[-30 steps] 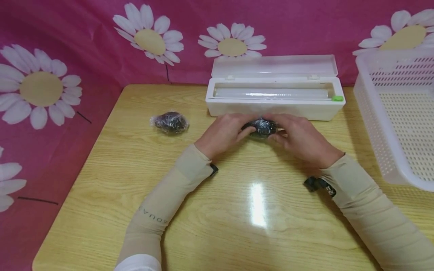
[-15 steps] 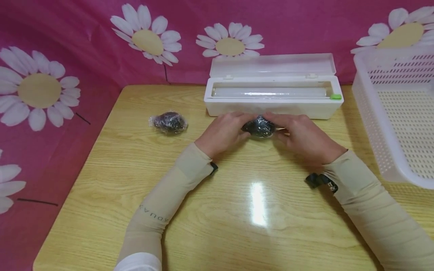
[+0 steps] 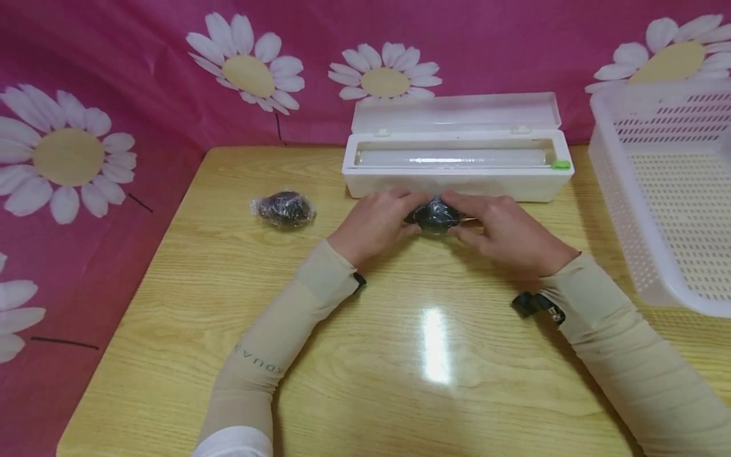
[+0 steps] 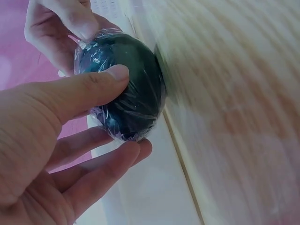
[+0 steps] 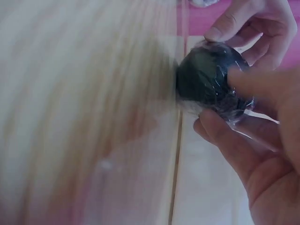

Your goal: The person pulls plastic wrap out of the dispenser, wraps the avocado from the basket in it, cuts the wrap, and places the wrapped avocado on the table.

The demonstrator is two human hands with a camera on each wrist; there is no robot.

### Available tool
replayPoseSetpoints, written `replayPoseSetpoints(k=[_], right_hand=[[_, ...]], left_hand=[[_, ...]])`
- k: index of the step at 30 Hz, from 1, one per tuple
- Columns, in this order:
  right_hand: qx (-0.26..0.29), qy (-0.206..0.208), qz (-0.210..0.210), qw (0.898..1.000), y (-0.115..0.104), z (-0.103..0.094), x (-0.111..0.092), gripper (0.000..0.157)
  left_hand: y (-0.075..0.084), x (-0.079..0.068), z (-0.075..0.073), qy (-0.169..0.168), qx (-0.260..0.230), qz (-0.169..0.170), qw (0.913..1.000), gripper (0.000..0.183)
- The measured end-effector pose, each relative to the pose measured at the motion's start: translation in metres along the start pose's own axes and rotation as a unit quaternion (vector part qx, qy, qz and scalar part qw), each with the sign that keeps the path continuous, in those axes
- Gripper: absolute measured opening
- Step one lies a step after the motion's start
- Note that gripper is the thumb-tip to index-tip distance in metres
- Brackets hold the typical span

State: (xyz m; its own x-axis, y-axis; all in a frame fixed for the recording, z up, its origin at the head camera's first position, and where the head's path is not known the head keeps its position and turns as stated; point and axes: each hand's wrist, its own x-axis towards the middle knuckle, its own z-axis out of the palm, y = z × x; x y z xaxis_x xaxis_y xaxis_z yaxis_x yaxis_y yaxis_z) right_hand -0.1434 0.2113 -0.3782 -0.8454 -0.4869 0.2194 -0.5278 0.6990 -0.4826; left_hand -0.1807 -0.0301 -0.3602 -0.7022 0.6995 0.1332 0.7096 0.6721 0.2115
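A dark green avocado wrapped in clear cling film sits between both hands, low over the table in front of the white box. My left hand holds its left side; in the left wrist view the thumb presses the skin and the fingertips curl at its far end. On the other side my right hand pinches the wrap, with a film edge running toward its fingers in the right wrist view. A second wrapped avocado lies alone on the table to the left.
Behind the hands stands an open white cling film dispenser with its roll inside and a green slider at its right end. A white perforated basket stands at right. A pink flowered cloth hangs behind the wooden table.
The right thumb and fingers have shifted slightly on the film, and the avocado has turned a little between the hands. The other avocado and the dispenser stay put.
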Motion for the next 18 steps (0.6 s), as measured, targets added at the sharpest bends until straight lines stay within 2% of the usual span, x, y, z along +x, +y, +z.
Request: replayPoseSetpoints(k=[3, 8, 18], right_hand=[[-0.007, 0.013, -0.019, 1.0, -0.001, 0.005, 0.004, 0.055], [-0.013, 0.013, -0.028, 0.999, -0.006, 0.01, 0.007, 0.052], [0.008, 0.002, -0.02, 1.0, -0.024, 0.022, 0.017, 0.052]], left_hand=[[-0.003, -0.005, -0.002, -0.002, 0.002, -0.003, 1.0, 0.055], [-0.007, -0.014, -0.007, -0.013, 0.002, -0.013, 0.9998, 0.055], [-0.017, -0.035, -0.018, -0.028, 0.016, -0.021, 0.9993, 0.056]])
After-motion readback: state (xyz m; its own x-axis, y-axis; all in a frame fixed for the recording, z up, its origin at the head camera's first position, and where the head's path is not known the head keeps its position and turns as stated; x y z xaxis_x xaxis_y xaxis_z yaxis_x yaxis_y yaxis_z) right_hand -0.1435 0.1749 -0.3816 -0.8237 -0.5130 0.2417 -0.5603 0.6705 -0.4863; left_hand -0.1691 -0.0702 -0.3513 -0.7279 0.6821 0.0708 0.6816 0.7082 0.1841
